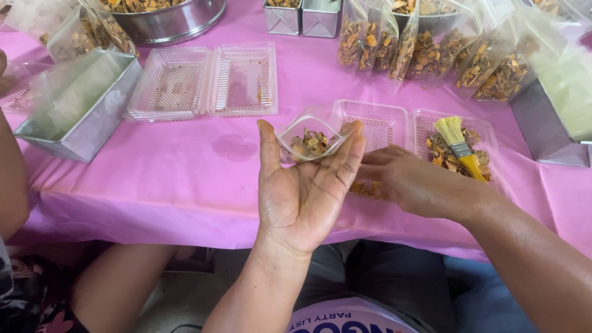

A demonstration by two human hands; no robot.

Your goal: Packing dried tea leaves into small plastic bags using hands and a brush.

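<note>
My left hand (302,191) is raised palm up over the front edge of the pink table and holds a small clear plastic bag (310,140) open between thumb and fingertips. Some dried orange-brown pieces lie inside the bag. My right hand (407,180) reaches palm down to the right of it, its fingers over loose dried pieces (367,188) on the cloth, beside an open clear hinged container (394,126). The right half of that container holds more dried pieces and a yellow-handled brush (459,148).
An empty clear hinged container (203,80) lies at the centre left. A metal tray with clear bags (80,108) stands at left, a metal bowl (169,21) behind it. Filled bags (431,52) line the back right. Another person's arm (12,179) is at the left edge.
</note>
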